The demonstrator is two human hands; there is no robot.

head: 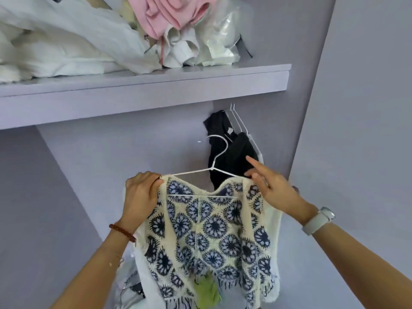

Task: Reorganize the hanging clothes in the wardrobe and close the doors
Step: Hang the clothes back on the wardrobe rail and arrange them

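A cream crochet top [209,228] with blue flower circles hangs on a white wire hanger [217,166], held up in front of the wardrobe opening. My left hand [140,192] grips the top's left shoulder and the hanger end. My right hand [274,188] pinches the right shoulder, its forefinger pointing up and left. The hanger's hook is free in the air, below the shelf. Behind it a black garment [234,157] hangs on white hangers [236,118] at the wardrobe's right side.
A lilac shelf [156,85] above carries a heap of white and pink clothes [174,16]. The wardrobe's right wall [356,108] stands close. More clothes and a green piece [207,293] lie below the top.
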